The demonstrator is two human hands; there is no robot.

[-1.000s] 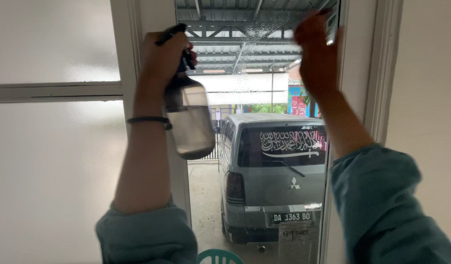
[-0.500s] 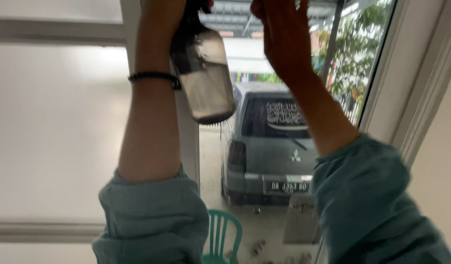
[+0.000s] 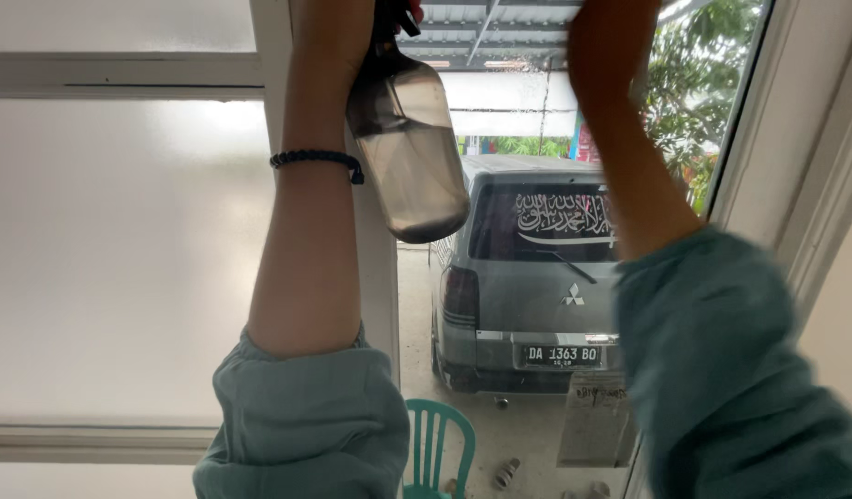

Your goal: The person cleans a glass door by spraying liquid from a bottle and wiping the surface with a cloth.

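My left hand (image 3: 338, 37) is raised at the top edge of the view and grips the neck of a translucent spray bottle (image 3: 407, 152) that hangs down in front of a clear window pane (image 3: 528, 111). A dark braided bracelet (image 3: 317, 160) circles that wrist. My right hand (image 3: 606, 46) is raised against the upper part of the same pane; its fingers are cut off by the top of the frame, so what it holds is hidden. Both arms wear rolled-up teal sleeves (image 3: 306, 416).
A white window frame post (image 3: 380, 277) stands between the clear pane and frosted panes (image 3: 121, 259) at left. Through the glass I see a grey van (image 3: 528, 286), a green plastic chair (image 3: 435, 444) and trees (image 3: 694, 102). A white wall edge (image 3: 814, 185) runs at right.
Both arms have stayed raised while the view tilted down and shifted; my hands now reach past the top edge. The bottle hangs in the same grip.
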